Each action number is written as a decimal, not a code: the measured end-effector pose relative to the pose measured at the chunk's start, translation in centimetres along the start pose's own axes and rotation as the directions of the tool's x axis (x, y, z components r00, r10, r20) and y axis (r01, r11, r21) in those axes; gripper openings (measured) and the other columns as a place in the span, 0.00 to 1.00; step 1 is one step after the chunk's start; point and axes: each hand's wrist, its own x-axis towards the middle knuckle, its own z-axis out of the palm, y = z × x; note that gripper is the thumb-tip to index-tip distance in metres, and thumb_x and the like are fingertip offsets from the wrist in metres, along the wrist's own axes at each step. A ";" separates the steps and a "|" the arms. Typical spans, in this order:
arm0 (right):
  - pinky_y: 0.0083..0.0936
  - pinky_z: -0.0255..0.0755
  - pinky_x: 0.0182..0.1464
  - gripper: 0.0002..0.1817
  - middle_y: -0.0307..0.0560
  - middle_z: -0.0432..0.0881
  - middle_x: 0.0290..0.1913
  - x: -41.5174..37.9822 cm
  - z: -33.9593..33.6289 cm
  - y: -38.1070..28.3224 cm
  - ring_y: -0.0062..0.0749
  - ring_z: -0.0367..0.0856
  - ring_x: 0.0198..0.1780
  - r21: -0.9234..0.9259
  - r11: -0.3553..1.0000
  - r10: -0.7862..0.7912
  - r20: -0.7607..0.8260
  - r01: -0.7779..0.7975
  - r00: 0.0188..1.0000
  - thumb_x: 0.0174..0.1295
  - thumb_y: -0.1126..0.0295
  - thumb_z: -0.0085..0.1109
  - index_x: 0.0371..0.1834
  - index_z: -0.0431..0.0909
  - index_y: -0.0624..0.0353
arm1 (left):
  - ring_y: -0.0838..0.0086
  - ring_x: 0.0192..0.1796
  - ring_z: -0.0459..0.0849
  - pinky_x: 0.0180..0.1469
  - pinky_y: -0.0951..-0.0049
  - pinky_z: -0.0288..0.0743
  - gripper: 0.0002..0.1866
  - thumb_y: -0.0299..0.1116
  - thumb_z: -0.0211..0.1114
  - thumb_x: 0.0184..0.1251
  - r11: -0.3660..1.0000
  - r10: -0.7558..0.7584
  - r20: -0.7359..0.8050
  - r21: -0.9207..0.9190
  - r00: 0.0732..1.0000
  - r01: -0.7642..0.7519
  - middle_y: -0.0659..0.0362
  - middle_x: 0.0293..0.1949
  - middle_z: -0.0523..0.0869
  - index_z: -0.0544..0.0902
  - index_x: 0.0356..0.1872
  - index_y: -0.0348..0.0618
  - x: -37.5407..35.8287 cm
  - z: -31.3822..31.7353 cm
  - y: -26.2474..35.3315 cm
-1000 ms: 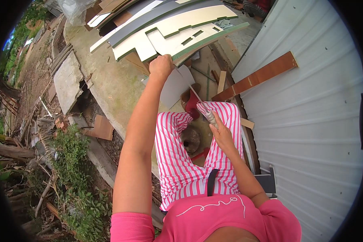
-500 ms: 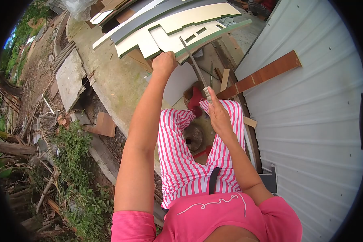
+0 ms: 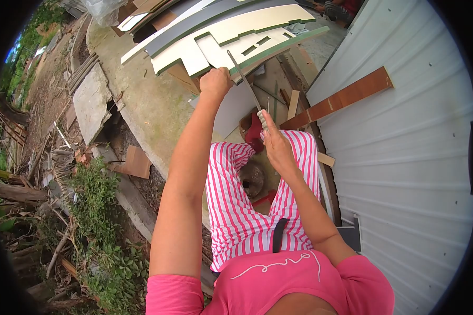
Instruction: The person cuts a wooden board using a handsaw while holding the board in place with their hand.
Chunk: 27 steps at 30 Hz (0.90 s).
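Note:
My left hand [image 3: 215, 82] is stretched out in front of me, closed on the top edge of a white board [image 3: 235, 107] that stands on the ground before my knees. My right hand [image 3: 275, 147] grips the pale handle of a long knife [image 3: 245, 86]. Its thin blade points up and away, and the tip reaches the board's edge right next to my left hand. I wear pink-and-white striped trousers and a pink shirt.
White panels with green edges [image 3: 231, 39] lie stacked ahead on a concrete slab [image 3: 142, 105]. A corrugated white metal wall [image 3: 404, 157] runs along my right, with a brown plank [image 3: 341, 97] leaning on it. A round dark object [image 3: 251, 178] sits between my legs. Rubble and weeds [image 3: 89, 210] fill the left.
My right hand has risen from above my knee and swung the knife blade up towards the board's top edge beside my left hand. My left hand has kept its hold on the board.

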 end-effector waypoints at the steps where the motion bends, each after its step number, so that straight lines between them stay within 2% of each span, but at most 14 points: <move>1: 0.37 0.68 0.57 0.28 0.61 0.70 0.62 0.0 0.1 0.1 0.52 0.74 0.58 -0.003 1.000 -0.008 -0.006 0.008 1.000 0.71 0.69 0.40 0.74 0.49 0.43 | 0.55 0.42 0.85 0.43 0.61 0.79 0.12 0.36 0.63 0.51 1.000 0.003 0.002 0.000 1.000 -0.003 0.47 0.36 0.85 0.82 0.36 0.42 0.0 0.1 0.0; 7: 0.36 0.70 0.51 0.28 0.61 0.76 0.54 0.0 0.1 0.0 0.49 0.79 0.49 -0.013 0.999 0.045 0.018 -0.045 0.999 0.71 0.69 0.40 0.74 0.50 0.43 | 0.55 0.42 0.85 0.43 0.60 0.79 0.12 0.36 0.63 0.51 1.000 0.007 -0.012 0.002 1.000 -0.007 0.47 0.37 0.85 0.83 0.36 0.42 0.1 0.2 -0.1; 11: 0.35 0.70 0.51 0.28 0.61 0.76 0.54 0.3 0.5 0.3 0.49 0.79 0.48 -0.007 1.000 -0.017 -0.012 0.017 1.000 0.71 0.68 0.41 0.74 0.50 0.42 | 0.55 0.41 0.85 0.43 0.60 0.79 0.13 0.37 0.63 0.51 1.000 0.004 -0.009 0.003 1.000 -0.004 0.47 0.37 0.85 0.83 0.36 0.42 0.0 0.0 0.0; 14: 0.37 0.70 0.52 0.28 0.63 0.74 0.56 0.9 0.3 0.1 0.52 0.78 0.50 -0.029 0.999 0.024 0.001 -0.024 1.000 0.71 0.69 0.41 0.73 0.50 0.42 | 0.55 0.41 0.85 0.43 0.61 0.80 0.13 0.37 0.63 0.51 1.000 0.010 -0.019 0.004 1.000 -0.010 0.47 0.36 0.85 0.83 0.36 0.42 -0.1 0.1 0.0; 16: 0.46 0.70 0.49 0.28 0.64 0.77 0.49 2.0 0.5 -0.2 0.59 0.77 0.49 -0.086 0.996 -0.038 -0.051 0.033 0.998 0.68 0.73 0.42 0.72 0.52 0.45 | 0.55 0.41 0.85 0.43 0.61 0.80 0.12 0.37 0.64 0.50 1.000 0.012 -0.014 -0.013 1.000 -0.012 0.47 0.36 0.85 0.83 0.35 0.42 -0.1 0.1 -0.1; 22: 0.50 0.70 0.44 0.28 0.66 0.79 0.38 6.5 0.3 -1.0 0.62 0.78 0.41 -0.175 0.982 -0.072 -0.016 0.068 0.997 0.68 0.70 0.43 0.71 0.53 0.42 | 0.55 0.40 0.85 0.43 0.61 0.79 0.12 0.37 0.64 0.51 1.000 0.007 -0.023 0.001 1.000 -0.007 0.48 0.35 0.86 0.83 0.35 0.42 0.0 0.3 -0.1; 27: 0.52 0.69 0.44 0.28 0.67 0.79 0.35 9.7 0.4 -1.4 0.63 0.78 0.40 -0.192 0.977 -0.089 0.024 0.092 0.996 0.68 0.69 0.42 0.72 0.52 0.42 | 0.56 0.40 0.85 0.42 0.61 0.79 0.12 0.37 0.63 0.52 1.000 -0.005 -0.039 -0.006 0.999 0.005 0.48 0.35 0.86 0.83 0.35 0.43 0.2 0.9 -0.3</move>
